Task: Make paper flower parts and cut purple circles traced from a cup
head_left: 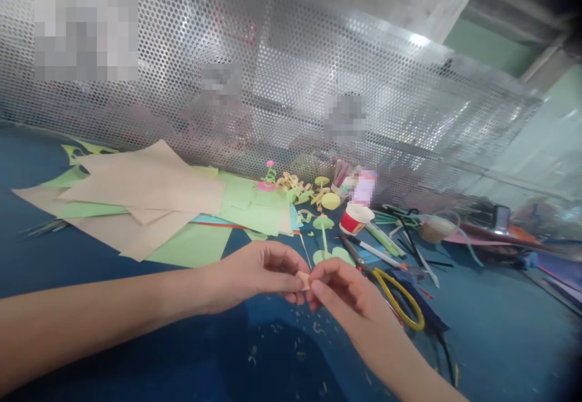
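Observation:
Between my two hands is a small peach-coloured paper piece (304,279), its exact shape partly covered by the fingers. My left hand (268,271) pinches it between thumb and fingers. From the other side, my right hand (343,293) has thumb and forefinger closed on its edge. Just beyond the fingers lie light green paper discs (340,255) and a green paper piece with a stem (324,226). Scissors with yellow handles (400,299) lie right beside my right hand.
Brown paper sheets (150,174) and green sheets (204,245) are piled at the left. A red and white paper cup (356,219) stands beyond the hands, near pens (384,239). Paper scraps dot the blue table (500,329). A perforated metal screen (291,44) rises behind.

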